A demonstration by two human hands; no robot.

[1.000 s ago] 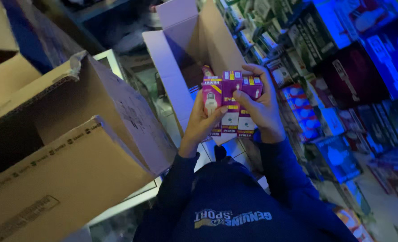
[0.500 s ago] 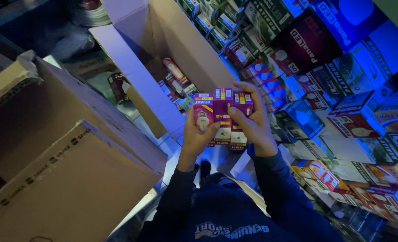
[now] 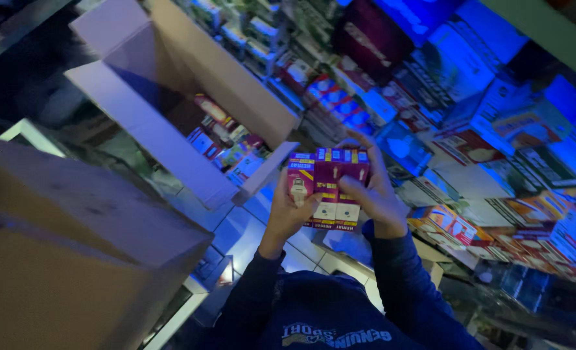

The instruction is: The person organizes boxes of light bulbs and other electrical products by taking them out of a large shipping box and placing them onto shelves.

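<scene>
Held thing: three small magenta bulb boxes [image 3: 327, 188], side by side in one row, in front of the chest and above the tiled floor [image 3: 236, 227].
Long axis: each box stands upright; the row runs across from hand to hand.
Left hand [image 3: 286, 210]: under and at the left end of the row, thumb pressed on the front of the leftmost box.
Right hand [image 3: 373, 191]: at the right end, fingers curled over the top and front, clamping the row against the left.
Nearer hand: both touch; neither is free.
Open carton [image 3: 164, 139]: ahead and to the left, near, with mixed small packs inside.
Stacked shelf boxes [image 3: 469, 136]: just right of the right hand.
</scene>
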